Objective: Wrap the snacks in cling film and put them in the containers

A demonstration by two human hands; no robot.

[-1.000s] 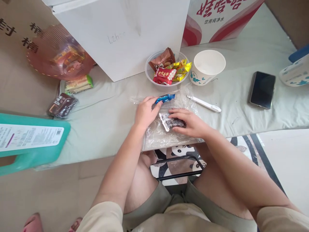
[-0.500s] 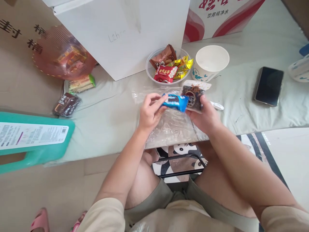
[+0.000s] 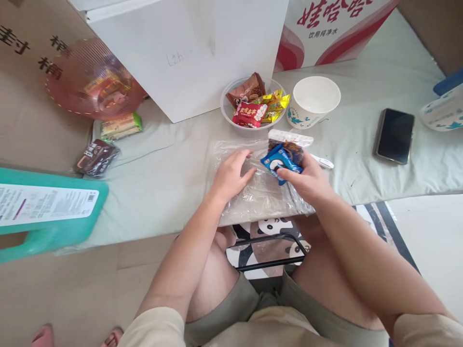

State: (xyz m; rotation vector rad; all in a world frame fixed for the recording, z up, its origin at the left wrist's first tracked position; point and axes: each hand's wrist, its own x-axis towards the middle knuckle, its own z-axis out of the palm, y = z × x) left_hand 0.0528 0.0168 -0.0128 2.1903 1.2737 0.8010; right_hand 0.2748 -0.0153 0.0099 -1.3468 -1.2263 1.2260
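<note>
My right hand (image 3: 314,180) grips two snack packets together. In front is a small blue snack packet (image 3: 278,161), pressed by my thumb. Behind it is a dark snack packet (image 3: 294,150) with a white top edge, partly covered by the blue one. My left hand (image 3: 233,176) holds nothing; its thumb and fingers are apart, over a clear plastic bag (image 3: 249,195) lying flat on the cloth. Just beyond the hands stands a clear plastic bowl (image 3: 231,120) with brown, red and yellow snack packets in it. A white paper cup (image 3: 313,103) stands upright to its right.
A phone (image 3: 395,136) lies at the right, near another cup (image 3: 443,111). White boxes (image 3: 217,43) stand behind the bowl. Leftward are a cocoa packet (image 3: 97,156), a reddish ribbed plate (image 3: 94,82) and a green plastic container (image 3: 79,212). A white object (image 3: 324,162) sits beside my right hand.
The blue packet has passed from my left hand to my right, which now holds it against the dark packet. My left hand has let go and opened.
</note>
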